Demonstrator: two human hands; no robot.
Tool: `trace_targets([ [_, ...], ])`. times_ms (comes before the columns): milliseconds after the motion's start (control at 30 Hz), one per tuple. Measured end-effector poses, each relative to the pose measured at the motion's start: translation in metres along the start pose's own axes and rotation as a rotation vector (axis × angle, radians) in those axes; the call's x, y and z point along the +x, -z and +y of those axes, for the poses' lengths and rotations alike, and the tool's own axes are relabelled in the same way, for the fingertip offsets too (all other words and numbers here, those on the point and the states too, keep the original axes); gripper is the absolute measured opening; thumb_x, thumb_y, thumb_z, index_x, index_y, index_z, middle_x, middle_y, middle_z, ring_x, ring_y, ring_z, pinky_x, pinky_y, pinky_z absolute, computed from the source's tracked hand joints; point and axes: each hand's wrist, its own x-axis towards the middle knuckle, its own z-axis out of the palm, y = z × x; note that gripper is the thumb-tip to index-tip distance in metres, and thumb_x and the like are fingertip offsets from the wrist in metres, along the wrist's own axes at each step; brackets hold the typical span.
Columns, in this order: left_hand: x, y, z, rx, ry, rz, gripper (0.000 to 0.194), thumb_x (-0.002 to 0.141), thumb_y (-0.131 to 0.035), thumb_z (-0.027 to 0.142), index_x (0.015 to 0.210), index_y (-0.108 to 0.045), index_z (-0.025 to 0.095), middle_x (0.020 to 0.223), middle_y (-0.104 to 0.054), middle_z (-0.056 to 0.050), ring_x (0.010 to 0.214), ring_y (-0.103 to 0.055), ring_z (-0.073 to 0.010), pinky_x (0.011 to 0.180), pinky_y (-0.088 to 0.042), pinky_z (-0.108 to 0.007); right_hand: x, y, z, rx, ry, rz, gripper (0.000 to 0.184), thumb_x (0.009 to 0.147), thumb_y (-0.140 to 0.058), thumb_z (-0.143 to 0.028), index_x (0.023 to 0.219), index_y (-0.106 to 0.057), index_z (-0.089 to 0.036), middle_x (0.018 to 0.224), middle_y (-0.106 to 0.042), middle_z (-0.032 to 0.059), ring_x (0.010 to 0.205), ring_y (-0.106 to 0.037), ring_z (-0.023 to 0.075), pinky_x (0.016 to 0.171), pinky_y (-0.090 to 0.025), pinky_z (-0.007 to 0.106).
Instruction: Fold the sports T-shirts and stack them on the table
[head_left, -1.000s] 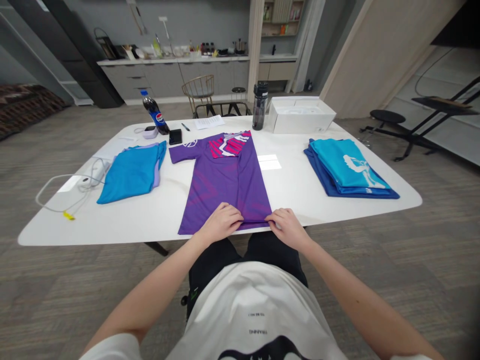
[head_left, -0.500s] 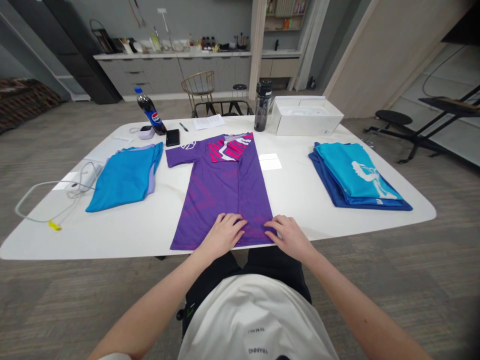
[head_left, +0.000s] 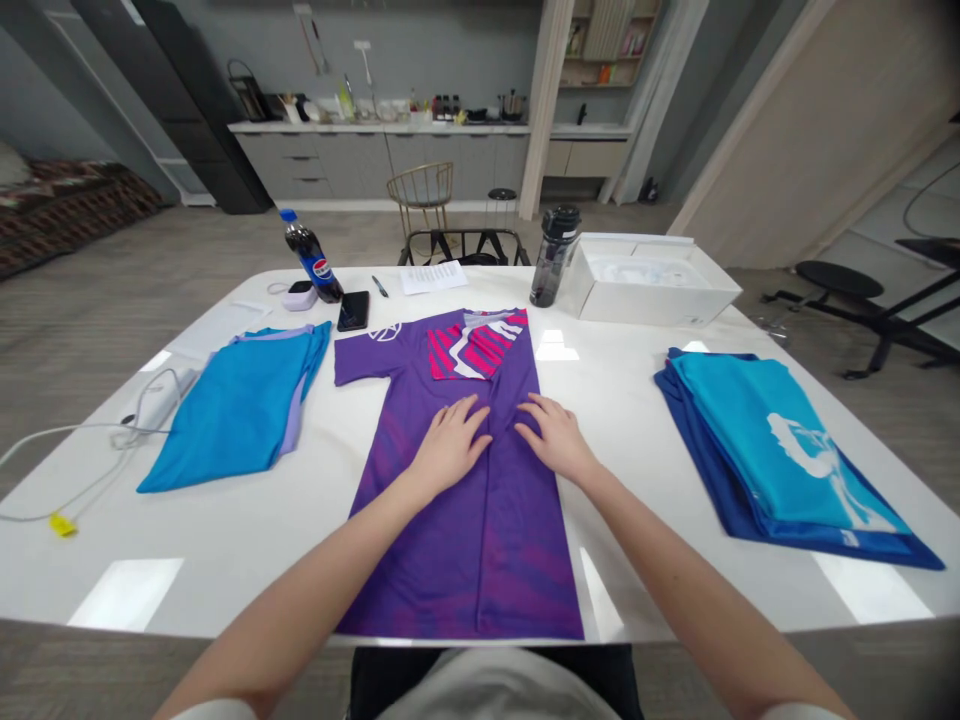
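A purple jersey (head_left: pixel 465 530) with a pink and white chest panel lies lengthwise on the white table (head_left: pixel 247 520), its right side folded in over the middle and its left sleeve spread out. My left hand (head_left: pixel 448 445) rests flat on the jersey's middle, fingers stretched out. Just to its right, my right hand (head_left: pixel 551 437) also lies flat on the cloth with fingers spread. Neither hand holds anything.
A light blue folded garment pile (head_left: pixel 240 405) lies left of the jersey, a blue and turquoise pile (head_left: pixel 780 450) to the right. At the back stand a cola bottle (head_left: pixel 311 256), a phone (head_left: pixel 353 310), papers (head_left: pixel 433 276), a dark water bottle (head_left: pixel 553 257) and a white box (head_left: pixel 652 290). A cable (head_left: pixel 82 450) trails left.
Both hands slid from the jersey's near hem up along the cloth to its middle, going from a pinch to flat. The camera moved forward over the table.
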Motion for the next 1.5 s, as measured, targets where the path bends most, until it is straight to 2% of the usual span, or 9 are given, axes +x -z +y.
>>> trace_targets([
  [233,0.132,-0.009,-0.100,0.135,0.302,-0.031,0.059,0.107,-0.027,0.041,0.160,-0.034,0.016,0.167,-0.032,-0.015,0.154,-0.030,-0.0282,0.124,-0.029,-0.052,0.158,-0.016,0.039,-0.009,-0.149,0.004,0.051,0.107,-0.035,-0.046,0.150,-0.048,-0.022,0.164,-0.038,0.0120,0.150,-0.034,0.0290,0.119,-0.031,0.060],
  [400,0.142,-0.021,-0.138,0.173,0.380,-0.142,0.064,0.105,-0.023,0.052,0.161,-0.033,0.023,0.169,-0.028,-0.008,0.157,-0.023,-0.0310,0.124,-0.016,-0.066,0.223,-0.029,0.062,-0.055,-0.287,-0.085,0.061,0.107,-0.020,-0.052,0.161,-0.033,-0.027,0.170,-0.026,0.0082,0.155,-0.023,0.0310,0.119,-0.017,0.072],
  [533,0.126,-0.023,-0.149,0.201,0.471,-0.100,0.071,0.103,-0.023,0.061,0.161,-0.033,0.022,0.169,-0.026,-0.010,0.156,-0.024,-0.0330,0.124,-0.011,-0.068,0.232,-0.042,0.075,-0.163,-0.315,-0.101,0.068,0.105,-0.016,-0.060,0.163,-0.029,-0.027,0.171,-0.020,0.0073,0.157,-0.019,0.0312,0.120,-0.006,0.073],
  [900,0.125,0.001,-0.165,0.388,0.422,-0.060,0.053,0.104,-0.033,0.051,0.141,-0.059,0.024,0.159,-0.046,-0.013,0.150,-0.034,-0.0371,0.122,-0.007,-0.068,0.231,-0.046,0.077,-0.156,-0.320,-0.076,0.074,0.102,-0.016,-0.065,0.163,-0.029,-0.026,0.171,-0.021,0.0070,0.156,-0.020,0.0320,0.120,-0.005,0.073],
  [1033,0.106,0.010,-0.188,0.386,0.467,-0.025,0.046,0.104,-0.032,0.043,0.132,-0.061,0.021,0.151,-0.054,-0.014,0.136,-0.051,-0.0320,0.122,-0.019,-0.057,0.229,-0.046,0.081,-0.132,-0.314,-0.049,0.071,0.102,-0.021,-0.064,0.161,-0.035,-0.026,0.169,-0.027,0.0080,0.154,-0.024,0.0336,0.119,-0.007,0.074],
  [1133,0.095,0.028,-0.224,0.394,0.627,-0.005,0.042,0.103,-0.032,0.033,0.128,-0.060,0.014,0.134,-0.065,-0.019,0.121,-0.061,-0.0333,0.112,-0.033,-0.052,0.228,-0.042,0.079,-0.114,-0.291,0.063,0.065,0.103,-0.028,-0.059,0.154,-0.046,-0.024,0.164,-0.036,0.0125,0.149,-0.031,0.0358,0.117,-0.016,0.072],
  [1267,0.086,0.051,-0.272,0.438,0.782,-0.006,0.040,0.101,-0.034,0.026,0.128,-0.059,0.010,0.124,-0.068,-0.023,0.120,-0.057,-0.0386,0.101,-0.038,-0.053,0.241,-0.037,0.043,-0.118,-0.131,0.260,0.048,0.102,-0.042,-0.045,0.132,-0.064,-0.016,0.140,-0.058,0.0208,0.131,-0.048,0.0368,0.109,-0.034,0.059],
  [1367,0.085,0.059,-0.294,0.477,0.781,-0.024,0.040,0.099,-0.035,0.023,0.127,-0.061,0.010,0.128,-0.066,-0.023,0.124,-0.053,-0.0389,0.100,-0.036,-0.052,0.268,-0.048,-0.014,-0.081,0.070,0.104,0.036,0.102,-0.044,-0.038,0.120,-0.069,-0.020,0.123,-0.066,0.0168,0.118,-0.055,0.0332,0.101,-0.041,0.049],
  [1500,0.087,0.067,-0.307,0.487,0.790,-0.114,0.038,0.096,-0.044,0.025,0.120,-0.068,0.010,0.128,-0.065,-0.023,0.125,-0.050,-0.0398,0.101,-0.035,-0.052,0.316,-0.081,-0.089,-0.047,0.146,-0.076,0.040,0.101,-0.048,-0.037,0.138,-0.059,-0.027,0.129,-0.063,0.0137,0.120,-0.054,0.0319,0.099,-0.044,0.049],
])
